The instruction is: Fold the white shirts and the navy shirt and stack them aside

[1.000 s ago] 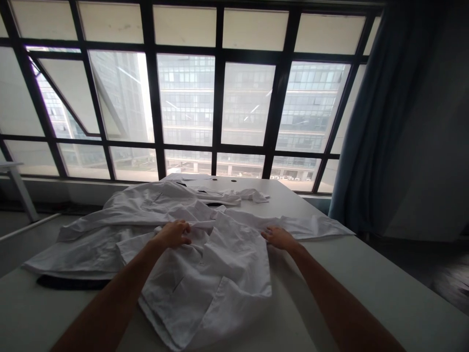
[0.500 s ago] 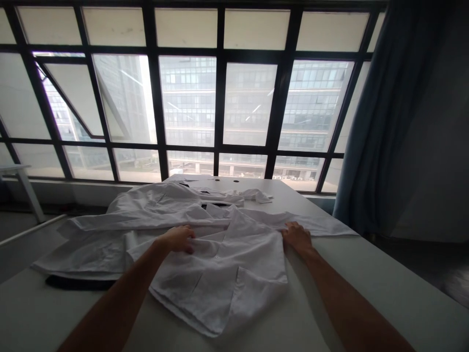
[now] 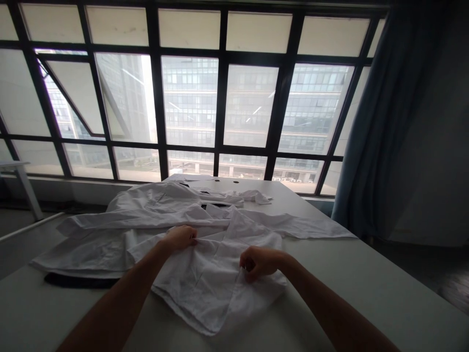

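A white lab coat lies spread out, its hem pointing toward me and one long sleeve reaching out to the right. On its left front, my left hand is closed, with fingertips pinching the cloth into small folds. My right hand is curled over the lower right front, thumb and fingers pinched on the fabric by the slanted pocket edge. The exact grip of the fingertips is partly hidden.
More white garments lie rumpled behind and to the left on the white table. A black item sticks out under one of them. Large windows stand behind, with a blue curtain at right.
My right hand has moved left and nearer to me, from the coat's right edge onto its front, and its fingers have closed on cloth. My left hand has tightened in nearly the same place.
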{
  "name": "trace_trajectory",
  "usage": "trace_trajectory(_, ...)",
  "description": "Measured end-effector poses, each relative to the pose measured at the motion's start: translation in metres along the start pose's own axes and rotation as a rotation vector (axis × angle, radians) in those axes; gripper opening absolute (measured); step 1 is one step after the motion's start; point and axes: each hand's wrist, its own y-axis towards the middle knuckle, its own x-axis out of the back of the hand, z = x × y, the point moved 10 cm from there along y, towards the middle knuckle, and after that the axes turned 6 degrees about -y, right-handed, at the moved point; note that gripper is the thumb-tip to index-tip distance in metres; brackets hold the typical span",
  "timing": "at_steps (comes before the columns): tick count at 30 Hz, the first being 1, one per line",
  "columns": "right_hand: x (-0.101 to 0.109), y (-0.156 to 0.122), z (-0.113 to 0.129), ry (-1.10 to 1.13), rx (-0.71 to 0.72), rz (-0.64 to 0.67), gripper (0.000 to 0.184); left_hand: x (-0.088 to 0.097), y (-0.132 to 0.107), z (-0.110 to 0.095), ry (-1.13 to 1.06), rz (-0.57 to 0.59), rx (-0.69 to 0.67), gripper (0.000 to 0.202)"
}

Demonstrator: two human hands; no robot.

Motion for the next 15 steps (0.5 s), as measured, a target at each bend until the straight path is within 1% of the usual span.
trace_trajectory(2, 0.007, 0.001, -0.009, -0.063, -0.038, -0.049, 0.029, 0.000, 0.002, 0.000, 0.013, -0.015, 0.001, 0.016)
trace_trajectory(4, 0.021, -0.001, -0.028, -0.128, -0.107, -0.156, 0.023, 0.000, 0.003, 0.000, 0.020, -0.030, -0.006, 0.016)
trace_trajectory(6, 0.042, -0.009, -0.056, -0.186, -0.226, -0.321, 0.024, 0.002, 0.003, -0.003, 0.004, -0.050, -0.024, 0.014)
trace_trajectory(8, 0.061, -0.025, -0.092, -0.245, -0.381, -0.489, 0.028, 0.005, 0.003, -0.008, -0.039, -0.069, -0.063, 0.014)
trace_trajectory(10, 0.074, -0.042, -0.128, -0.296, -0.531, -0.616, 0.028, 0.006, 0.001, -0.014, -0.102, -0.067, -0.114, 0.018)
trace_trajectory(12, 0.080, -0.056, -0.157, -0.323, -0.638, -0.701, 0.025, 0.004, -0.001, -0.016, -0.193, -0.014, -0.167, 0.021)
trace_trajectory(13, 0.082, -0.062, -0.168, -0.324, -0.680, -0.737, 0.025, 0.001, -0.003, -0.016, -0.250, 0.041, -0.182, 0.022)
trace_trajectory(15, 0.084, -0.069, -0.184, -0.299, -0.737, -0.797, 0.026, -0.007, -0.008, -0.011, -0.359, 0.196, -0.175, 0.027)
